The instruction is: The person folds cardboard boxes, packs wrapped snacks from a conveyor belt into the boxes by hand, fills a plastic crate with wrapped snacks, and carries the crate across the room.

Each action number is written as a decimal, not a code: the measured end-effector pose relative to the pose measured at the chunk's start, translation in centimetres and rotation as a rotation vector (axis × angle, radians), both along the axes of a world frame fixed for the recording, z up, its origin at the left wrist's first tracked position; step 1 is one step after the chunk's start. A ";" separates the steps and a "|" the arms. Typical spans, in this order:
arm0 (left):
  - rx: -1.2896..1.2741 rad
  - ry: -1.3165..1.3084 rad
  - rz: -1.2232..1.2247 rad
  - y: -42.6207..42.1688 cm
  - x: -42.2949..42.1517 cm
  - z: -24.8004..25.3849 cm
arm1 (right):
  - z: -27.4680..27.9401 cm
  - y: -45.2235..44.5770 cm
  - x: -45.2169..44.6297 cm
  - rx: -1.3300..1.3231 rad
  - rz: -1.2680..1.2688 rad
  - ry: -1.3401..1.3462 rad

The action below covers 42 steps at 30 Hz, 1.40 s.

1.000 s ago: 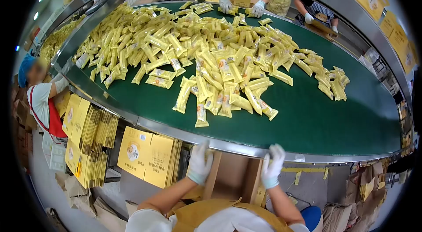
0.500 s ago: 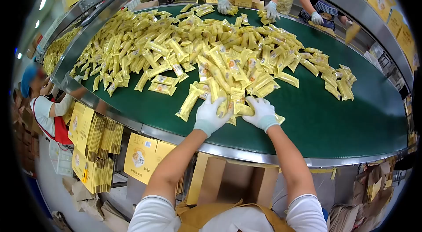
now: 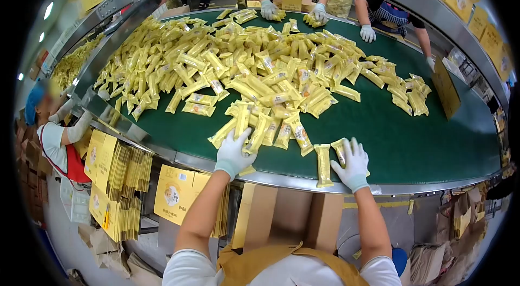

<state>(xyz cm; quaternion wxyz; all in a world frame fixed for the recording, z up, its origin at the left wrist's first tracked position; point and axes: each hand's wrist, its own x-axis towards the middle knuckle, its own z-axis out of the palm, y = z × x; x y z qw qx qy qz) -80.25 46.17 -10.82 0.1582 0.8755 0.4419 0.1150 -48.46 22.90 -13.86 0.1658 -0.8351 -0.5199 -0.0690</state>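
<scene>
Yellow wrapped packets (image 3: 179, 64) lie in a large heap on the green belt (image 3: 260, 150). My left hand (image 3: 234, 155), in a white glove, has its fingers spread over several packets at the near edge of the heap. My right hand (image 3: 353, 165), gloved too, rests with fingers apart on a packet (image 3: 338, 150) near the belt's front edge. Just left of it lies another packet (image 3: 323, 166). Below the edge, between my forearms, stands an open cardboard box (image 3: 260, 215), its inside partly in shadow.
Folded yellow cartons (image 3: 168, 194) stand at the lower left. A metal rail (image 3: 281, 179) borders the belt. Across it, a co-worker's gloved hands (image 3: 268, 10) hold packets; another person's hand (image 3: 367, 33) is farther right, near an upright carton (image 3: 445, 88). A person in red (image 3: 73, 161) stands left.
Both hands have moved apart and toward me, with packets drawn to the front edge. The box below shows more. At the right, a co-worker's carton now stands on the belt.
</scene>
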 end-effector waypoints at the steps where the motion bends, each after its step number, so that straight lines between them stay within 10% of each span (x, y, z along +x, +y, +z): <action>1: -0.004 -0.038 0.057 -0.5 -0.3 -0.6 | 0.2 -0.8 0.3 0.042 -0.004 0.049; 15: 0.134 -0.314 0.421 -3.5 -6.3 -3.6 | -1.0 -6.2 4.4 -0.155 -0.238 0.142; 20: 0.124 -0.648 0.172 -4.5 0.0 4.5 | -0.2 -5.2 6.5 0.250 -0.263 0.405; 26: 0.180 0.197 0.228 -1.2 7.4 -1.0 | 2.0 -1.3 1.4 0.041 -0.253 0.341; 32: 0.017 0.270 0.189 0.3 6.5 -0.3 | 2.5 0.2 3.0 -0.386 -0.165 0.036; 42: -0.157 0.236 0.191 1.0 7.0 1.1 | 2.3 1.0 2.6 -0.263 -0.166 0.324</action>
